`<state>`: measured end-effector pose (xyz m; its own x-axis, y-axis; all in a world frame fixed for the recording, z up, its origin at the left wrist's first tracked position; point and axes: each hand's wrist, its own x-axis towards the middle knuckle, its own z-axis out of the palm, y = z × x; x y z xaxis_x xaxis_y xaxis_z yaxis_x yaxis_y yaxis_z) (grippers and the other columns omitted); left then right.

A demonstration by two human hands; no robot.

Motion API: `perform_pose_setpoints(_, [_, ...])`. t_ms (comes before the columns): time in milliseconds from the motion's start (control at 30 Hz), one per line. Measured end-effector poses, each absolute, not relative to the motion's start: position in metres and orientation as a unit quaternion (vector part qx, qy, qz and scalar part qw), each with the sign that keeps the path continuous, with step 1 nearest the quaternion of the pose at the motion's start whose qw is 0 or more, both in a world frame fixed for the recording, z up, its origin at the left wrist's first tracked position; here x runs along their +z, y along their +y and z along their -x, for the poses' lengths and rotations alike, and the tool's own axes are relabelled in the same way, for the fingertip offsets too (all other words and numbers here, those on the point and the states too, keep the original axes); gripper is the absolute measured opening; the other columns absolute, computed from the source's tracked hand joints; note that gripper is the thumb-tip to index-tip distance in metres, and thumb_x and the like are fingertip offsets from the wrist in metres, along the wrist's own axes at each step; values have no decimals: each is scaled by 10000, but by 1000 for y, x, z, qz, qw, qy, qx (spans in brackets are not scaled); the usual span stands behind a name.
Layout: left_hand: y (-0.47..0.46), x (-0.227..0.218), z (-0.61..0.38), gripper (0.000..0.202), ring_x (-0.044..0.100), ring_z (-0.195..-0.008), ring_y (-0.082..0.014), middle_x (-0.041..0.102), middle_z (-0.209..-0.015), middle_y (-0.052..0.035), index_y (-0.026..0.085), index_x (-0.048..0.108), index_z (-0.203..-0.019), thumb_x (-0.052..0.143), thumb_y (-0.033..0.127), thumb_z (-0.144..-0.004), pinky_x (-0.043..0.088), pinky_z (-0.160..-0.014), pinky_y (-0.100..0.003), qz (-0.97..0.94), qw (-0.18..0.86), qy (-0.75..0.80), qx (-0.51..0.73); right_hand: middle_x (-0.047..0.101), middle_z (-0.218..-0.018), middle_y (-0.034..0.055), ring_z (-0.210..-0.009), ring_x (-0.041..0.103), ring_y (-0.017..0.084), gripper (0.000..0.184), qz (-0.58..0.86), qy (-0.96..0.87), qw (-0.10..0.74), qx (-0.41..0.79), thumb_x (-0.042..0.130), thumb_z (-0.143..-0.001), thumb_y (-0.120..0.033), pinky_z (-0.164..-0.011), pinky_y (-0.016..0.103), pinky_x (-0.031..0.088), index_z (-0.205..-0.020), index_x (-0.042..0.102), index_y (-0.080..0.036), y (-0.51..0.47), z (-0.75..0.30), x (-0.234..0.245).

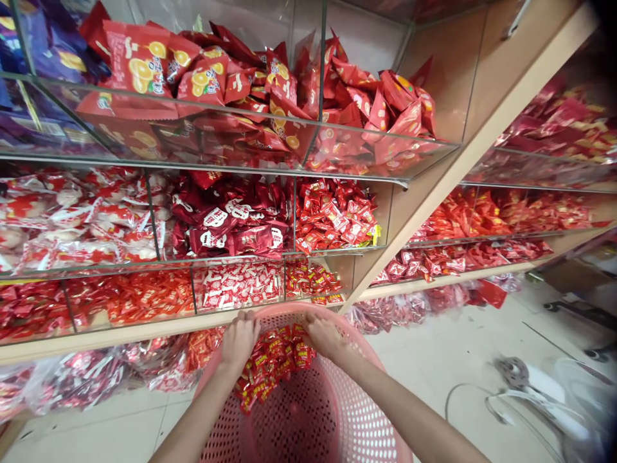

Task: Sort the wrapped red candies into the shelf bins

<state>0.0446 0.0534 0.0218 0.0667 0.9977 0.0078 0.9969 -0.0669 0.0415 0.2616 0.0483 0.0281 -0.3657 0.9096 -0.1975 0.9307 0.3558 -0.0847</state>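
Note:
A pink perforated plastic basket [366,379] stands below me against the shelf front. Small red candy packets [277,360] with yellow lettering lie in a heap along its far inner side. My left hand [240,341] is closed over the far-left part of the rim, beside the packets. At the far right of the rim is my right hand [325,335], its fingers curled together next to the topmost packets. Whether a packet or the rim is between those right fingers cannot be made out. Part of the basket's round bottom [294,411] shows.
Just beyond the basket, divided shelves [120,331] hold red-wrapped sweets, with orange-printed packets [144,64] on top. Plastic bags of sweets [81,379] lie under the lowest shelf. On the floor at right are a white cable [496,408] and a wheeled base [569,315].

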Motion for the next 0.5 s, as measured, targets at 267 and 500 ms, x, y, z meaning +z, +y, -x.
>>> perform_pose_setpoints(267, [53, 20, -44, 383, 638, -748, -190, 589, -1022, -126, 141, 552, -1089, 264, 313, -905, 480, -607, -283, -729, 19, 684, 27, 603, -1071, 159, -919, 618, 245, 230, -532, 840, 104, -33, 496, -828, -165, -693, 299, 494, -1027, 609, -140, 52, -252, 12])
perform_pose_setpoints(500, [53, 19, -44, 386, 638, -760, -200, 589, -1002, -124, 135, 558, -1075, 249, 294, -905, 485, -627, -300, -731, 10, 682, 29, 654, -906, 77, -789, 629, 171, 214, -567, 820, -12, -78, 417, -903, -307, -658, 229, 414, -958, 586, -187, 64, -258, 37])
